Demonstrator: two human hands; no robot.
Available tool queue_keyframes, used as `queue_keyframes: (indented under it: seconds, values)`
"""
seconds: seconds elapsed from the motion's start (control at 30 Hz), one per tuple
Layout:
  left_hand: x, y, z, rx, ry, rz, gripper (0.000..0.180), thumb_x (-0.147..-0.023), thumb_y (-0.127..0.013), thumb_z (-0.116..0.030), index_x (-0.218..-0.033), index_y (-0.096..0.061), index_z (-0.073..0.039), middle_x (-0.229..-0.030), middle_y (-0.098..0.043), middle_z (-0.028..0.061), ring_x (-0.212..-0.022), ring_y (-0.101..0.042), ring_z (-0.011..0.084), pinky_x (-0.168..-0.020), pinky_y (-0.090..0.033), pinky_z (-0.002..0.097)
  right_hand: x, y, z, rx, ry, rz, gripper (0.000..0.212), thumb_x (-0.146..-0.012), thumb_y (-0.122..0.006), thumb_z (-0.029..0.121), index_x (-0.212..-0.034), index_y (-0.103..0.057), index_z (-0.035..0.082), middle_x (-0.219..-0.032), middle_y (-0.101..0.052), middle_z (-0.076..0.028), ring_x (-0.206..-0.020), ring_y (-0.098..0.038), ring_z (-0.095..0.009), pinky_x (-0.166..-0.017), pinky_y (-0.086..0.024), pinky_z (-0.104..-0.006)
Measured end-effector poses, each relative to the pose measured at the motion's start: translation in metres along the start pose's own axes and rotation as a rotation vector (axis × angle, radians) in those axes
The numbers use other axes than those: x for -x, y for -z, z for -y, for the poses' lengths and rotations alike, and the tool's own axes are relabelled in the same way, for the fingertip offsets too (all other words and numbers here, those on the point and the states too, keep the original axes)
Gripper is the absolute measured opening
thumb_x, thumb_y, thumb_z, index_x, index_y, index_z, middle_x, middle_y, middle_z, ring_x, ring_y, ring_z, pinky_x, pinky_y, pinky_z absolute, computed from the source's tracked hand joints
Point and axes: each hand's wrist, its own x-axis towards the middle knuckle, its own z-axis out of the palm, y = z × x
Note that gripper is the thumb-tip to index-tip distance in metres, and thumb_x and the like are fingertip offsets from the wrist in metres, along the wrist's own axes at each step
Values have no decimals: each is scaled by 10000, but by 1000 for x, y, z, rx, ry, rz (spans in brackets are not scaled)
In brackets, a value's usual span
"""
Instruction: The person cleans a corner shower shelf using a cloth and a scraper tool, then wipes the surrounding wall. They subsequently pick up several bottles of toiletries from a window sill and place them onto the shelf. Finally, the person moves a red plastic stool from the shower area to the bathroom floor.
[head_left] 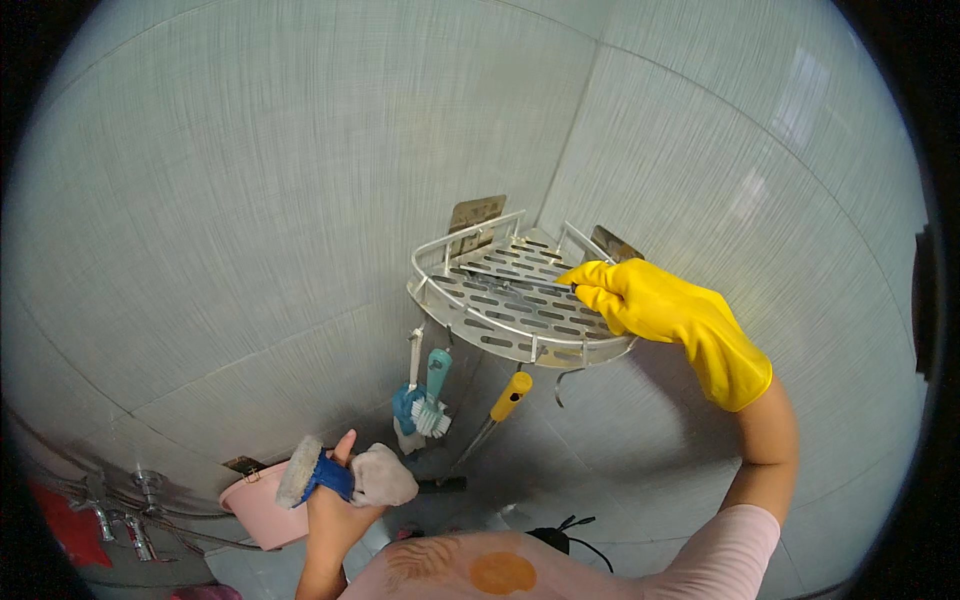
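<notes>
My right hand, in a yellow rubber glove, pinches the end of a thin, pale rod-like tool over the silver corner shelf. What kind of tool it is, I cannot make out. The shelf is slotted metal with a raised rail. Bare and lower to the left, my left hand is closed round a scrubber with a blue handle and a worn whitish pad. A crumpled white cloth or sponge bulges from the same hand. The left fingers are partly hidden.
Under the shelf hang a teal brush, a blue-and-white brush and a yellow-handled tool. A bare hook hangs beside them. At lower left are a pink bin and metal taps. Tiled walls meet behind the shelf.
</notes>
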Motion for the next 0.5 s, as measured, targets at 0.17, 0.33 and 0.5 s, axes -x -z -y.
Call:
queue_keyframes:
  seconds: [0.17,0.33,0.5]
  values:
    - [1,-4,1,2,12,25,821,-516,-835,-127,-1259,-496,-43,-921,-546,129,-862,-564,282,-776,-450,354,1,-1,0,60,363,-83,350,-939,-453,269,-1187,-555,44,-1006,-639,-203,-884,-621,-338,-788,-475,-374]
    - [2,-4,-1,29,21,16,812,-519,-834,-114,-1256,-499,-43,-918,-548,120,-860,-562,265,-771,-449,345,13,9,-1,-69,-73,-8,363,-945,-435,285,-1209,-540,58,-1030,-646,-172,-911,-629,-286,-784,-476,-376]
    - [1,-8,1,48,23,13,809,-521,-836,-107,-1253,-499,-36,-900,-555,109,-855,-563,243,-767,-450,333,12,4,-7,146,-68,-127,370,-942,-417,311,-1197,-553,81,-1082,-624,-166,-990,-589,-341,-851,-454,-408]
